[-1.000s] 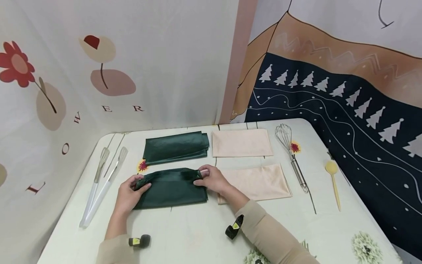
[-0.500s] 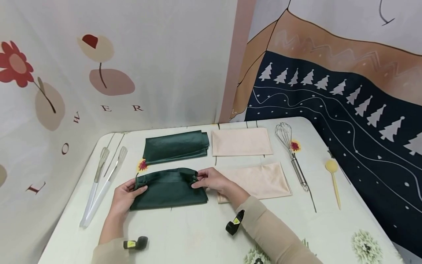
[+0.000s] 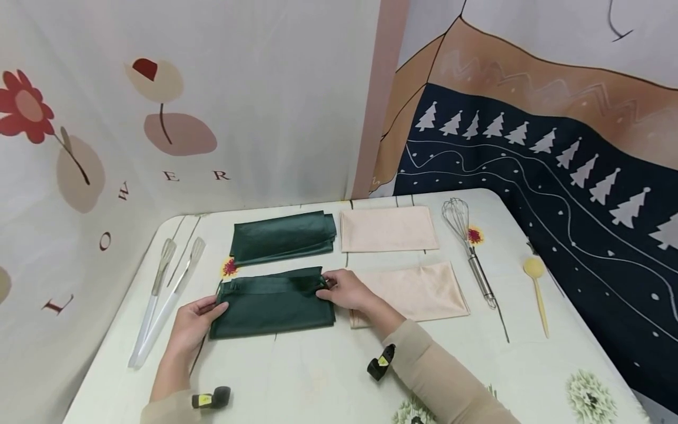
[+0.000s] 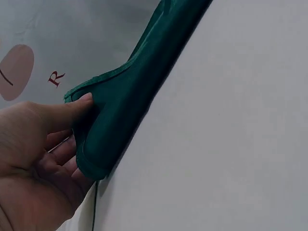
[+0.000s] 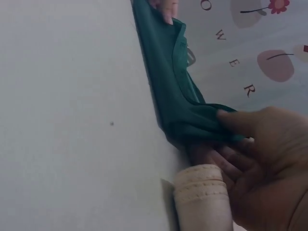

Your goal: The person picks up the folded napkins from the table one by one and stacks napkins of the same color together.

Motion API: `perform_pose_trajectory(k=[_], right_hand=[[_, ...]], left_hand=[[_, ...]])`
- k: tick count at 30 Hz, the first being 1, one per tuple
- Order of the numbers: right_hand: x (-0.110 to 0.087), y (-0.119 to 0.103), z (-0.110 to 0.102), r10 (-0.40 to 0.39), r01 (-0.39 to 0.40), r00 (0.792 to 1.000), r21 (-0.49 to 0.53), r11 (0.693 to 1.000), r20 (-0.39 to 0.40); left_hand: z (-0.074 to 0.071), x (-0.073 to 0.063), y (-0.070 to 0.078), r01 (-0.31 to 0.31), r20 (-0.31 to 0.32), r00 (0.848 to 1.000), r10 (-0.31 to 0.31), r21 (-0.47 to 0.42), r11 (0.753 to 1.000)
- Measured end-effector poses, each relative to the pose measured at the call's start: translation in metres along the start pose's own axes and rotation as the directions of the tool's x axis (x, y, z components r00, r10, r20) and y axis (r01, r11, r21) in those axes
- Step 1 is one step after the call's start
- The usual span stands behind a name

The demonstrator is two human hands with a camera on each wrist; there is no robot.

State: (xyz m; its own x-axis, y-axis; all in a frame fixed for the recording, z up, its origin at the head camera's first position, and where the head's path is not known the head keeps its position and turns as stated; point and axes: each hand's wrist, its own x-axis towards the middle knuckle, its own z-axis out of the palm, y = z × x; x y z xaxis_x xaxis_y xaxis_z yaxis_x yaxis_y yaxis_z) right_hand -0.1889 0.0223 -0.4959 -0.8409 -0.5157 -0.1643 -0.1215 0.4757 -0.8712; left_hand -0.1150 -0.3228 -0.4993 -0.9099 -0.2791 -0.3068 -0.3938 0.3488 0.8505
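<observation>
White with printed flowers, the counter carries everything. At its middle lies the front green cloth, folded; behind it sits the rear green cloth. To the right lie two pale pink cloths, one behind the other. Tongs rest at the left, a whisk at the right. The left hand and right hand each have a grip pinched on the front green cloth's sides, thumb uppermost. Beyond the whisk lies a yellow spoon; a thin dark cord trails below the left hand's corner of cloth
</observation>
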Motion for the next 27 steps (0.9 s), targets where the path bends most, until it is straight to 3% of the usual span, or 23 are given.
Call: perform_pose_trajectory(k=[3, 7, 15, 21, 27], right_hand=[[-0.003, 0.001, -0.004, -0.04, 0.045, 0.997, -0.088, 0.995, 0.064], [-0.003, 0.003, -0.004, -0.065, 0.074, 0.995, -0.12, 0.99, 0.078], [-0.002, 0.005, -0.006, -0.061, 0.06, 0.998, 0.027, 0.998, 0.017], [0.004, 0.006, -0.014, -0.061, 0.066, 0.997, 0.123, 0.99, -0.041], [0.01, 0.004, -0.023, -0.02, 0.034, 0.996, 0.151, 0.988, -0.09]], left_hand=[[-0.003, -0.001, -0.002, -0.031, 0.033, 0.999, 0.029, 0.057, 0.998], [0.0, 0.0, -0.003, -0.064, 0.011, 0.998, 0.064, 0.086, 0.994], [0.003, -0.002, 0.005, -0.074, -0.057, 0.996, 0.074, 0.013, 0.997], [0.006, 0.006, 0.018, -0.086, -0.093, 0.992, 0.081, -0.058, 0.995], [0.011, 0.015, 0.03, -0.083, -0.108, 0.991, 0.075, -0.071, 0.994]])
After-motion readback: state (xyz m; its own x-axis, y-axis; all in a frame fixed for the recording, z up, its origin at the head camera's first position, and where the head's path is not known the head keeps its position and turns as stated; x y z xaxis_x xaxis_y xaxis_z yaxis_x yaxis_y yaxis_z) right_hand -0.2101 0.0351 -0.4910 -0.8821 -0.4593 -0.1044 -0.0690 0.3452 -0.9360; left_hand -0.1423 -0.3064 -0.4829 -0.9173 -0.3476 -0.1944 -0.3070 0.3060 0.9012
